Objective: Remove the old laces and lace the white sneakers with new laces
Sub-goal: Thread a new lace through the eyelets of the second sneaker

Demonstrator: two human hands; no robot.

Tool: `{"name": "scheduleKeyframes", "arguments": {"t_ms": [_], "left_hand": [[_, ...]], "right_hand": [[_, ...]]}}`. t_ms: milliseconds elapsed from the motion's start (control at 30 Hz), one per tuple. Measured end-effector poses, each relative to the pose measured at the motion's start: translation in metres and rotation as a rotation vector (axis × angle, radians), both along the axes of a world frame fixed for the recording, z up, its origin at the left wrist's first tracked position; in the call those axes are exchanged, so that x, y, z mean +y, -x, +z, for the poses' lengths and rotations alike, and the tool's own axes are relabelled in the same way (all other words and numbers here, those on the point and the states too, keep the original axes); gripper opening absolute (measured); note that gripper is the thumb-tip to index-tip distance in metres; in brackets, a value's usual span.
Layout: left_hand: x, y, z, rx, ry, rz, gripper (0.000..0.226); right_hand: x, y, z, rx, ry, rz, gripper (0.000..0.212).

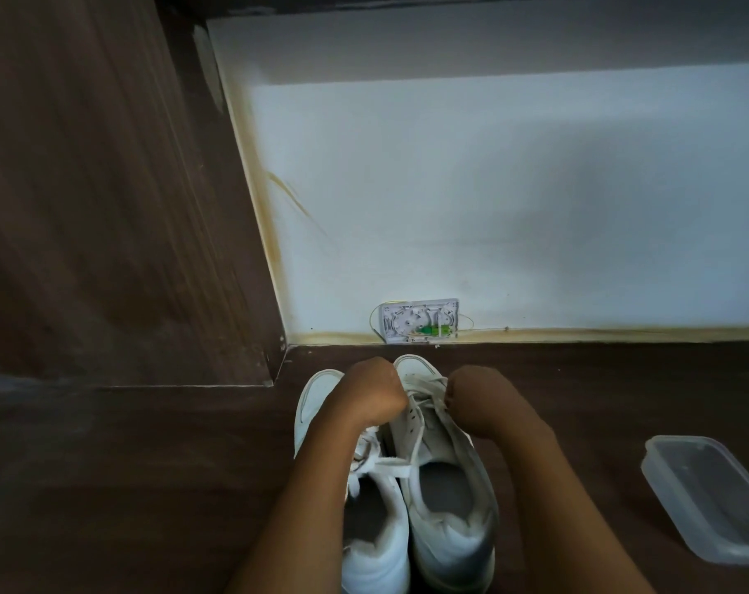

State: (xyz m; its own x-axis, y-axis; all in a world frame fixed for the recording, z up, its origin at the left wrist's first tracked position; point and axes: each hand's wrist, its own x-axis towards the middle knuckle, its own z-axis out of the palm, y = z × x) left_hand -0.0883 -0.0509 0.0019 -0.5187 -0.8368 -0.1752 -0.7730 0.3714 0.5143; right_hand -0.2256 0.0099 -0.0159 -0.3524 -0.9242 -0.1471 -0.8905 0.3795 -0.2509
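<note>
Seemingly mid-pull, from the head view, 2 white leather sneakers (450, 508) stand side by side on the dark brown wooden floor (150, 486), toes toward the white wall (492, 207). The left hand (370, 394) and right hand (477, 403) are both curled tight over the toe end of the right-side shoe, each apparently pinching its white flat lace (424, 407), though the fingertips are hidden. A clear plastic container (707, 495) lies well apart at the right. Nothing pins the shoe down, so a hard tug could tip it. Loose lace crossing both tongues might snag and tangle.
</note>
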Motion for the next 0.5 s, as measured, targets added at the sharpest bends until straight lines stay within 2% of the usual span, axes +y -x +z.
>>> {"name": "scheduleKeyframes", "arguments": {"t_ms": [267,400,500], "left_hand": [[0.001,-0.001,-0.004,0.071,0.095,0.051,0.009],[0.005,0.002,-0.006,0.086,0.081,0.018,0.01],[0.007,0.002,-0.001,0.086,0.091,-0.038,0.025]], "right_hand": [[0.005,0.002,-0.001,-0.063,-0.001,-0.063,0.017],[0.008,0.006,0.008,-0.24,-0.026,-0.046,0.025],[0.016,0.002,0.02,-0.512,0.055,-0.092,0.035]]}}
